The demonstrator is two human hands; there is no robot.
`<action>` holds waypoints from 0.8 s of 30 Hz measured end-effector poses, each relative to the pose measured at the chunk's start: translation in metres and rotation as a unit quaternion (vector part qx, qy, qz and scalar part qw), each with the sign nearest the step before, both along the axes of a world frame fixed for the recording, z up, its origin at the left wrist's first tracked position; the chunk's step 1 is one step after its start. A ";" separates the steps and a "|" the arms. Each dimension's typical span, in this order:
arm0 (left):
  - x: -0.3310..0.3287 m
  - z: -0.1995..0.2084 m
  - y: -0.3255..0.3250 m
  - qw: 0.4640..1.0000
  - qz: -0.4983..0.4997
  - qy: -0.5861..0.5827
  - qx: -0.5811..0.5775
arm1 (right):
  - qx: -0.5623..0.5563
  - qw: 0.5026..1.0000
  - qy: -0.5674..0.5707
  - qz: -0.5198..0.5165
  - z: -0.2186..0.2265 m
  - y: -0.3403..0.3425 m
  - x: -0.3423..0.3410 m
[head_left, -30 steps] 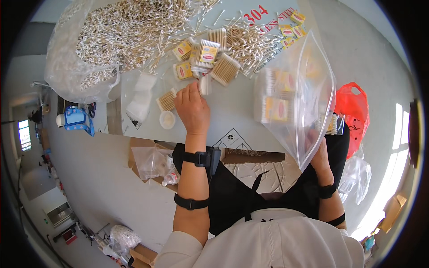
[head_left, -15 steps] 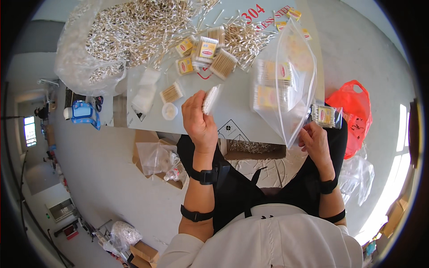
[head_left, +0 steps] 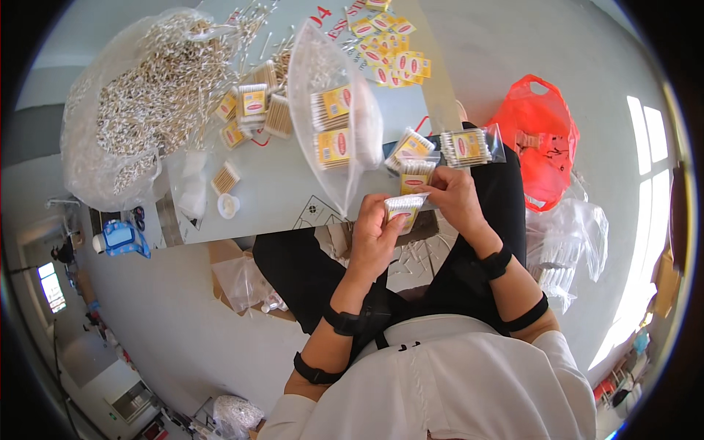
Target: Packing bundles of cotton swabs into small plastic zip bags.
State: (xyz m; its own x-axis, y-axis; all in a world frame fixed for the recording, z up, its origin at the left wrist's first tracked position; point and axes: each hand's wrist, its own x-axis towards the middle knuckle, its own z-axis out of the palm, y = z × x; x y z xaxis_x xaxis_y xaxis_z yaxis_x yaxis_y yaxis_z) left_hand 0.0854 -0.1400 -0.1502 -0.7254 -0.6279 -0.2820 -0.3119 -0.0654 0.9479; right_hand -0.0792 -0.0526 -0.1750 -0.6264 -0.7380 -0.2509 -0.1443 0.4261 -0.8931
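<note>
In front of my lap, at the table's near edge, my left hand (head_left: 374, 236) is closed around a small pack of cotton swabs (head_left: 402, 213) with a yellow label and white tips upward. Pinched at the top right edge of that pack is my right hand (head_left: 456, 202), its fingertips partly hidden. Just beyond the hands lie more swab packs: a bagged one (head_left: 416, 173), a tilted one (head_left: 411, 144) and one in a clear sleeve (head_left: 466, 147) to the right. Left of these stands a large clear bag (head_left: 352, 176) holding several labelled packs.
A big plastic sack (head_left: 77, 165) of loose swabs fills the table's left. Swab bundles (head_left: 279, 116), a small round white tub (head_left: 229, 206) and scattered yellow labels (head_left: 392, 48) lie on the table (head_left: 275, 209). A red bag (head_left: 546, 121) sits at right; an open carton (head_left: 220, 253) is below.
My left hand has brought the swab pack right and nearer to me. My right hand has let go of the large clear bag and taken the pack's edge. The view has turned right.
</note>
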 end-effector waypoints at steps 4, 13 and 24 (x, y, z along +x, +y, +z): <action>-0.026 -0.003 0.005 0.995 0.038 -0.023 -0.089 | -0.044 0.994 -0.090 -0.044 -0.011 0.005 0.002; -0.019 0.007 -0.016 0.926 0.123 0.101 0.341 | -0.036 0.940 -0.337 -0.028 0.007 0.022 -0.007; -0.031 0.023 0.015 0.953 0.115 0.116 0.256 | -0.047 0.969 -0.243 0.025 0.025 0.035 0.007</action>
State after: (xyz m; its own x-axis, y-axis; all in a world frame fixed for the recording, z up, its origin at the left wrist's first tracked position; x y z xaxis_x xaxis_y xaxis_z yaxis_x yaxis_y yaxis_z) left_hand 0.0544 -0.1246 -0.1267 -0.6658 -0.6007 -0.4426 -0.0190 -0.5794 0.8148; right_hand -0.0724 -0.0174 -0.1500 -0.4147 -0.7983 -0.4368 0.2837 0.3427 -0.8956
